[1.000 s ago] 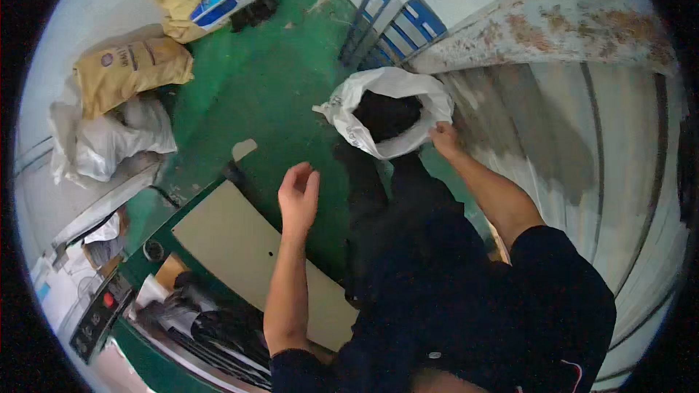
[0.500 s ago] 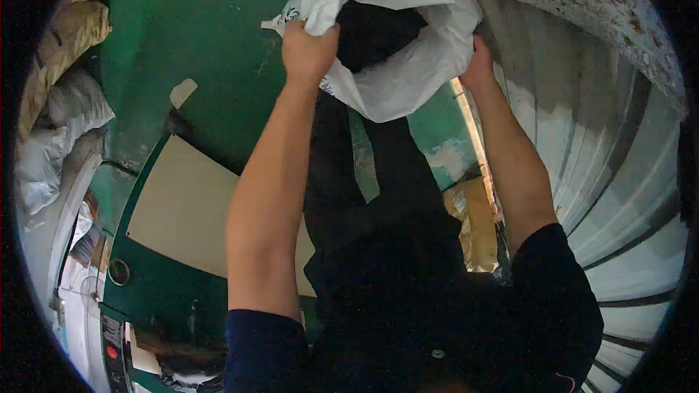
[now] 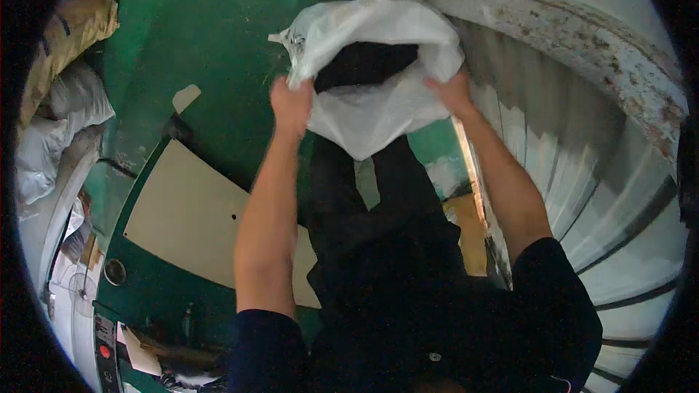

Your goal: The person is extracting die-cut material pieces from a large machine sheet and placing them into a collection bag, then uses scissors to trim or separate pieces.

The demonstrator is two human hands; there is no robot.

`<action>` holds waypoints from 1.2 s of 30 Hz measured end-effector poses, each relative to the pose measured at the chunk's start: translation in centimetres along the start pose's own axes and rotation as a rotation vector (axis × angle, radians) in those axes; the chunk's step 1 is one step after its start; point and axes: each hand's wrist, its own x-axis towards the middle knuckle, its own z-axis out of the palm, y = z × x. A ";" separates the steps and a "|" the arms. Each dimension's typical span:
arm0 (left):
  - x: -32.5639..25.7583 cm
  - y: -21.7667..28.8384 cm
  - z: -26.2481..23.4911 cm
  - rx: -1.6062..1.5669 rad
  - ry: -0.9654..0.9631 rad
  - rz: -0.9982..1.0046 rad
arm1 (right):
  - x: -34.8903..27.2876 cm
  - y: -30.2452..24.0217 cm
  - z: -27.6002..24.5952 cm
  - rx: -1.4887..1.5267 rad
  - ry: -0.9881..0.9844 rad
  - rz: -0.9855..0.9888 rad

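green floor (image 3: 211, 36): tan sack (image 3: 62, 36), pale bags (image 3: 62, 113) at left; beige board (image 3: 193, 218) flat.

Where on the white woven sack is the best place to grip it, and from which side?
Probably at the rolled rim of its open mouth, one hand per side. The white sack hangs limp with the mouth facing up and dark contents inside. The left hand and right hand already pinch opposite edges, which keeps the mouth spread.

The white sack (image 3: 371, 65) hides both hands' fingertips and shows only darkness inside. At nine o'clock, the stacked bags (image 3: 58, 102) are cut by the rim.
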 end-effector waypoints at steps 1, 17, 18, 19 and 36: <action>-2.5 -2.5 0.2 0.089 0.004 -0.008 | -2.8 0.8 2.1 -0.115 -0.085 -0.010; 0.0 3.6 -14.4 -0.053 0.027 -0.029 | -15.8 -13.0 2.9 0.435 0.206 -0.023; 0.9 4.4 -16.4 0.137 0.011 0.047 | -16.6 -15.0 2.5 0.478 0.178 -0.007; 0.5 8.6 -17.0 0.094 -0.041 0.006 | -16.7 -15.1 1.3 0.486 0.206 -0.018; 7.1 1.3 -13.7 -0.127 0.023 -0.132 | -5.9 -12.0 6.6 0.497 -0.023 0.200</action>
